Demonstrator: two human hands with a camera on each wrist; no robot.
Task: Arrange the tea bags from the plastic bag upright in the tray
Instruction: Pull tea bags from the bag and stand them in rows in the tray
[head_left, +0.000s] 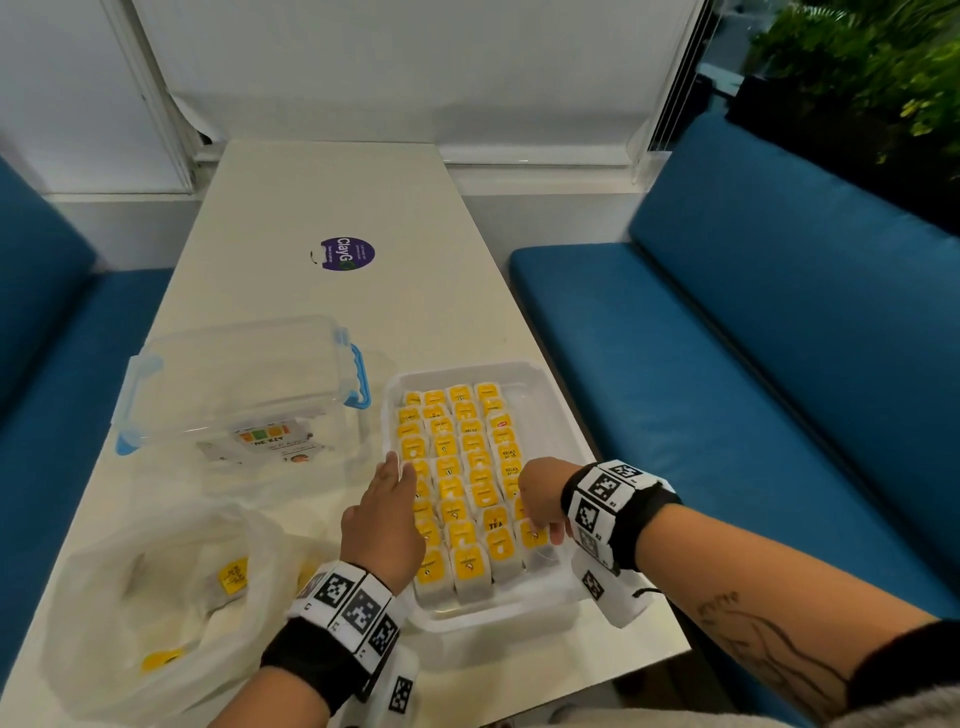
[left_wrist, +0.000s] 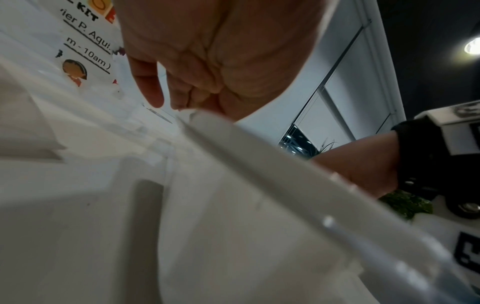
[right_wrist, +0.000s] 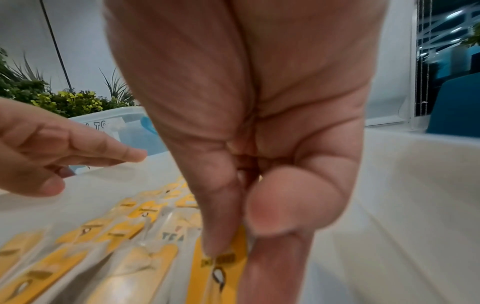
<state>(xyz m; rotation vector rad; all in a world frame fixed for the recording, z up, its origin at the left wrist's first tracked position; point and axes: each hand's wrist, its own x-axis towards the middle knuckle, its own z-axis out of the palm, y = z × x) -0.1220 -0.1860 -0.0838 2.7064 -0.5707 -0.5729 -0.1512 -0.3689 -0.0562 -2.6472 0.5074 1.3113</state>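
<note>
Four rows of tea bags (head_left: 462, 467) in tray (head_left: 550, 384)

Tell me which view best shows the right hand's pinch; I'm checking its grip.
The right wrist view: the right hand pinches a yellow tea bag up close. The head view shows only the hand's back; the left wrist view, just its wrist.

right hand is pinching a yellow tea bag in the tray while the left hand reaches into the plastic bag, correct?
Not quite: the left hand is over the tray's left edge, not in the plastic bag, as the head view shows. The right hand does pinch a tea bag.
</note>
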